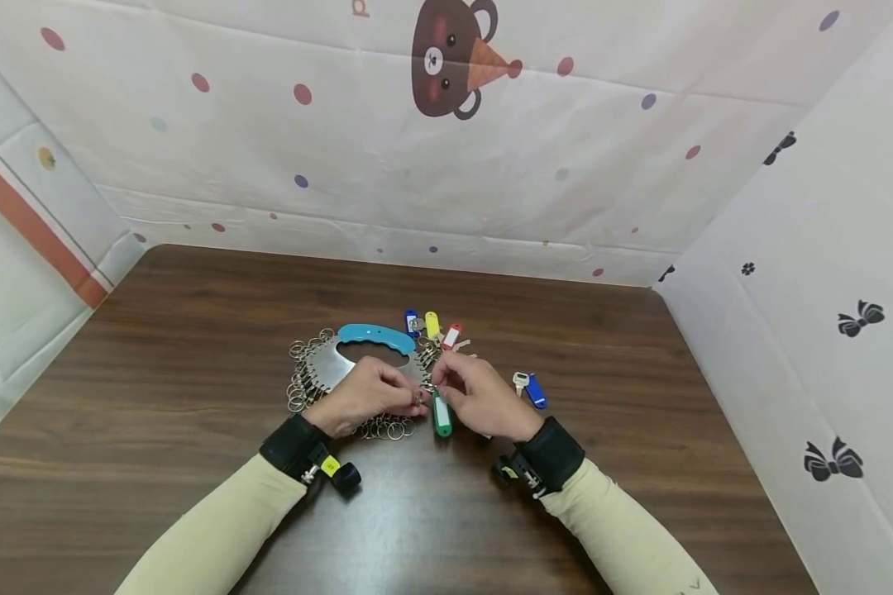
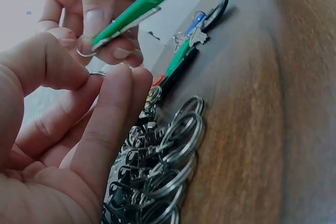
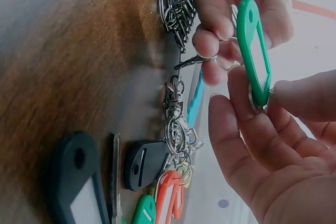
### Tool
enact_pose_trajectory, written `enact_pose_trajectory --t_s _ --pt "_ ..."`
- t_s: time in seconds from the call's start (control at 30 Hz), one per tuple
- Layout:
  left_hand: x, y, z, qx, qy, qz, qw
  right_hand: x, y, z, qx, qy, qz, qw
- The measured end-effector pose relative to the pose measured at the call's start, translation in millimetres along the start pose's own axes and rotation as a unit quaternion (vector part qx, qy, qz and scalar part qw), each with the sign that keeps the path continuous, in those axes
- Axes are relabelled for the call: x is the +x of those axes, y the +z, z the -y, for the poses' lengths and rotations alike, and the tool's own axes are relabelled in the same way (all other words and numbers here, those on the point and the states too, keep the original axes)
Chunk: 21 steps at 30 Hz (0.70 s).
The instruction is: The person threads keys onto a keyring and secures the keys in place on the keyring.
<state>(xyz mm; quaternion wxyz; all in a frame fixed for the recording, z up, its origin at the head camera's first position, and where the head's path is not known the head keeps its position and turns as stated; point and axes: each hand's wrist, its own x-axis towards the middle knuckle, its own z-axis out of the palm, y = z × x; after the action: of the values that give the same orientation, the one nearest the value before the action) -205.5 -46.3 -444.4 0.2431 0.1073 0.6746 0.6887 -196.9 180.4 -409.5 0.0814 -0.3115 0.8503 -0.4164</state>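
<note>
My right hand (image 1: 484,398) pinches a green key tag (image 1: 442,416) with a white label by its ring end, between thumb and finger. Close to it, my left hand (image 1: 372,390) pinches a small metal ring (image 3: 224,64) with its fingertips. A metal clasp (image 3: 190,62) hangs at those fingertips in the right wrist view. Under and behind the left hand lies a toothed metal plate (image 1: 323,364) with a blue handle (image 1: 375,333). Its edge is lined with swivel clasps and key rings (image 2: 181,135).
Behind the hands lie a blue tag (image 1: 412,322), a yellow tag (image 1: 432,326) and a red tag (image 1: 452,335) with keys. Right of the right hand are a key (image 1: 520,382) and another blue tag (image 1: 536,392). A black tag (image 3: 65,150) lies on the brown table (image 1: 156,372).
</note>
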Motion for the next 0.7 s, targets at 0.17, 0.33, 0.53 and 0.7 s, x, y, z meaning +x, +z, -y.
enact_pose_trajectory --t_s 0.17,0.33,0.53,0.7 --pt "1.4 0.8 -0.9 -0.033 -0.018 -0.023 0.9990 -0.6 1.1 0.5 0.009 0.004 0.003 1.0000" --pt "1.9 -0.5 -2.3 -0.045 -0.027 -0.027 0.9982 0.8 3.0 0.7 0.015 0.012 0.008 0.9998" --pt "1.9 -4.4 -1.7 -0.033 -0.018 -0.017 0.9992 1.7 3.7 0.4 0.022 0.011 0.010 0.9996" --pt "1.3 -7.5 0.2 0.033 0.020 -0.002 0.9992 3.2 5.0 -1.0 0.026 0.007 0.007 0.9996"
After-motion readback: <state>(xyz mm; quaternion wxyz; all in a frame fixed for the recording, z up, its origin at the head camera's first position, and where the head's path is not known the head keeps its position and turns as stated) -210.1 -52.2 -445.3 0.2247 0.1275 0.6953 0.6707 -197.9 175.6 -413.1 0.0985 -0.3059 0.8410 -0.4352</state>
